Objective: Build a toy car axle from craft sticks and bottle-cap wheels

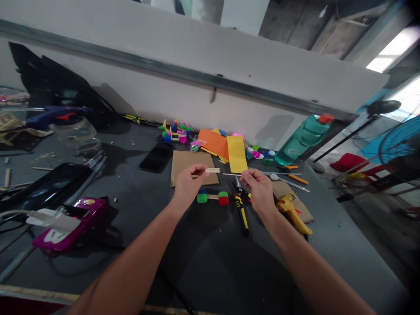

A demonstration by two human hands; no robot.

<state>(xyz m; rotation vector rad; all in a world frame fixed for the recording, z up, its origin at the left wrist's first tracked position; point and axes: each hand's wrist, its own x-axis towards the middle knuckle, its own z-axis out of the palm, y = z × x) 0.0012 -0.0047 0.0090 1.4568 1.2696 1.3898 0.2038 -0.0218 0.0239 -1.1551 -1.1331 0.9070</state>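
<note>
Pinched in my left hand (190,183) are short pale wooden sticks (213,170), lying side by side and pointing right, above the edge of a brown cardboard piece (188,159). My right hand (257,186) pinches a thin white stick (232,174) that points left toward them, with a gap between. Below my hands lies a small axle-like piece with a wooden stick (213,197) and bottle caps at its ends, green-blue (202,196) and green-red (223,198). Yellow-black pliers (242,212) rest beside my right hand.
A yellow glue gun (292,212) lies right of my right forearm. Behind are a phone (156,156), orange paper (213,142), yellow paper (236,154), a colourful model (175,132) and a teal bottle (300,140). A purple power strip (88,223) with cables sits left.
</note>
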